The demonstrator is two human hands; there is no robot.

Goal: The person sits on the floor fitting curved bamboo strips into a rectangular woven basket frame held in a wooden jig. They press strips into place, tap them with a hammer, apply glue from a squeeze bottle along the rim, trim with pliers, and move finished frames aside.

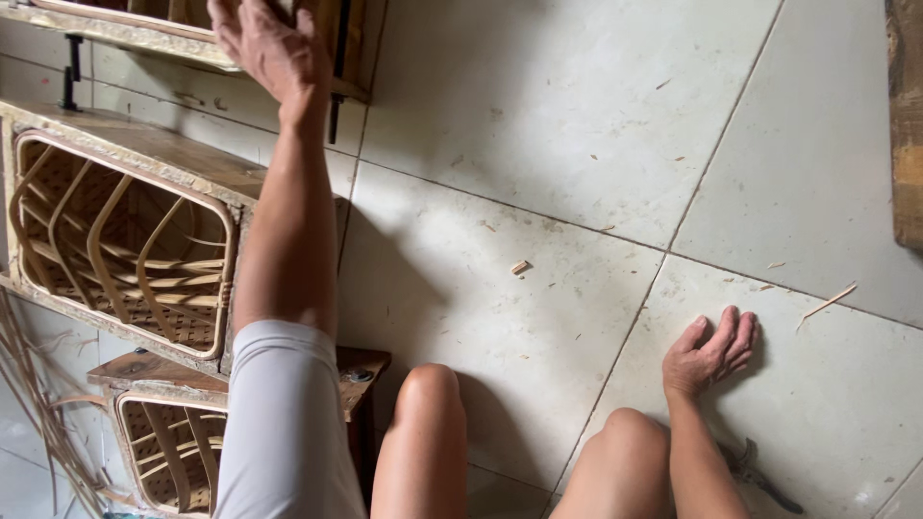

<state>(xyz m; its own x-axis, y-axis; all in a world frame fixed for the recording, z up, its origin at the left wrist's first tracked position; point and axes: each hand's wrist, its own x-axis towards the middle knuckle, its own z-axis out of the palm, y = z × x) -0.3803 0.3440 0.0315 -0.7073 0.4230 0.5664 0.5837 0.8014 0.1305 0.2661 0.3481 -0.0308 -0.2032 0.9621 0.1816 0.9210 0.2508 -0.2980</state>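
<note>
You are sitting on a pale tiled floor, your bare knees low in the view. To your left, a big woven basket with a rounded rectangular rim lies on its side, its open mouth facing you, cane ribs curving inside it. It is set in a wooden frame. A second, smaller basket of the same weave sits lower left, partly hidden by your sleeve, with loose cane strips trailing beside it.

Your left hand is raised to the wooden edge at the top of the view, well above the big basket; the grip is loose, fingers spread, and I cannot tell whether it touches the wood. Your right hand rests flat on the floor, fingers released and holding nothing. Just behind your right forearm lie metal cutters. A thin splinter and a small wood chip lie on the tiles.
</note>
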